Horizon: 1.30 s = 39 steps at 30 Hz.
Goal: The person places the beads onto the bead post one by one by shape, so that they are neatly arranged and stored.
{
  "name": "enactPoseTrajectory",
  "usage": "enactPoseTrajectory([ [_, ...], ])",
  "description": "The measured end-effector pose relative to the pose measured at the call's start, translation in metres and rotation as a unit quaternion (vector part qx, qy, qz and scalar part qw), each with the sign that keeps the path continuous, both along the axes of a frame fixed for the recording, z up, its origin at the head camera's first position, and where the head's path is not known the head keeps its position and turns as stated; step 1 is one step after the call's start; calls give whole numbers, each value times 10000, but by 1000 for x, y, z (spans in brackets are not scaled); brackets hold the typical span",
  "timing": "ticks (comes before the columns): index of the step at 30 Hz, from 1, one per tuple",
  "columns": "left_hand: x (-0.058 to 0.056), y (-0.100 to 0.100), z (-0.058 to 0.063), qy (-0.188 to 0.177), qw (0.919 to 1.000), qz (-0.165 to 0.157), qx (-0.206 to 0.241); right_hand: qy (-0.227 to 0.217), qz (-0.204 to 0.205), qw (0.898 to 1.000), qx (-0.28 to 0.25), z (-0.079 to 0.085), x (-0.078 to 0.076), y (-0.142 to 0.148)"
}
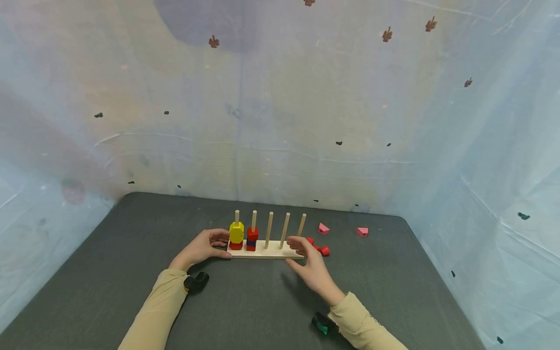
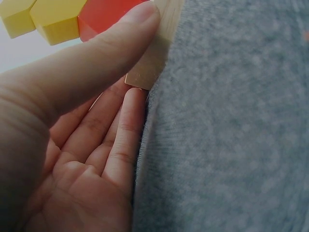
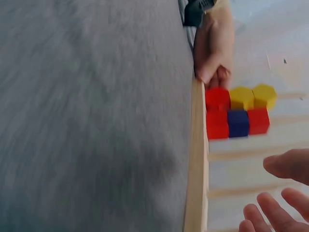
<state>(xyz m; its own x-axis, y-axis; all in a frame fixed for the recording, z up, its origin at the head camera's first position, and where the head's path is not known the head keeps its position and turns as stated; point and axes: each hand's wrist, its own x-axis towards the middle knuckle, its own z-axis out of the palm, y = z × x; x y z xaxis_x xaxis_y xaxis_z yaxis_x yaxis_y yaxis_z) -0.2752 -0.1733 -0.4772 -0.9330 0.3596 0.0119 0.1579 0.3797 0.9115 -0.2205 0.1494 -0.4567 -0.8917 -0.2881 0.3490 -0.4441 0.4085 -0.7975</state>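
Observation:
A wooden peg board (image 1: pixel 266 254) with a row of upright pegs stands on the dark table. Its leftmost peg carries two yellow blocks (image 1: pixel 236 233) above a red one (image 3: pixel 217 99). On the neighbouring peg a blue block (image 3: pixel 238 123) sits between two red blocks (image 1: pixel 252 234). My left hand (image 1: pixel 201 247) grips the board's left end, thumb (image 2: pixel 137 21) along the front and fingers (image 2: pixel 126 130) behind the end. Held in the air by the right end, my right hand (image 1: pixel 314 267) has its thumb and fingers spread apart, nothing between them. Three pegs there are bare.
Small red pieces (image 1: pixel 325 251) lie beside the board's right end, partly behind my right hand. Two pink pieces (image 1: pixel 323 228) (image 1: pixel 362 232) rest farther back to the right. A pale patterned sheet (image 1: pixel 280 121) hangs behind the table and along its sides.

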Motion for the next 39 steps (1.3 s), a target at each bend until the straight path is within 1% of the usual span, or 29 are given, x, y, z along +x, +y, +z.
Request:
enactPoseTrajectory([
  [2, -6, -2, -9, 2, 10000, 27, 39, -5, -138, 9999, 90, -4, -3, 10],
  [6, -16, -6, -26, -20, 10000, 72, 38, 28, -350, 9992, 174, -2, -4, 28],
  [10, -19, -7, -30, -18, 10000, 49, 21, 126, -523, 9982, 247, 3, -4, 43],
  [14, -18, -7, -29, -39, 10000, 48, 5, 214, -634, 9974, 271, 6, -8, 55],
  [18, -17, -7, -27, -43, 10000, 44, 10, 299, -711, 9964, 349, 5, -14, 68],
  [23, -16, -7, -27, -19, 10000, 33, 48, 358, -796, 9935, 730, -5, -25, 83],
  [28, -16, -7, -27, -52, 9999, 83, 26, 244, -707, 9909, 1116, -11, -35, 96],
  [30, -12, -5, -20, -67, 9999, 101, 16, 99, -641, 9902, 1237, -13, -39, 99],
  [34, -12, -4, -20, 8, 10000, 87, 12, -188, -610, 9878, 1423, -15, -44, 104],
  [35, -10, -3, -17, -3, 10000, 96, 10, -200, -592, 9874, 1456, -16, -45, 105],
  [37, -9, -3, -16, 48, 10000, 61, 23, -200, -578, 9870, 1486, -18, -48, 107],
  [39, -4, -1, -7, 48, 10000, 21, 11, -176, -545, 9869, 1509, -20, -51, 107],
])
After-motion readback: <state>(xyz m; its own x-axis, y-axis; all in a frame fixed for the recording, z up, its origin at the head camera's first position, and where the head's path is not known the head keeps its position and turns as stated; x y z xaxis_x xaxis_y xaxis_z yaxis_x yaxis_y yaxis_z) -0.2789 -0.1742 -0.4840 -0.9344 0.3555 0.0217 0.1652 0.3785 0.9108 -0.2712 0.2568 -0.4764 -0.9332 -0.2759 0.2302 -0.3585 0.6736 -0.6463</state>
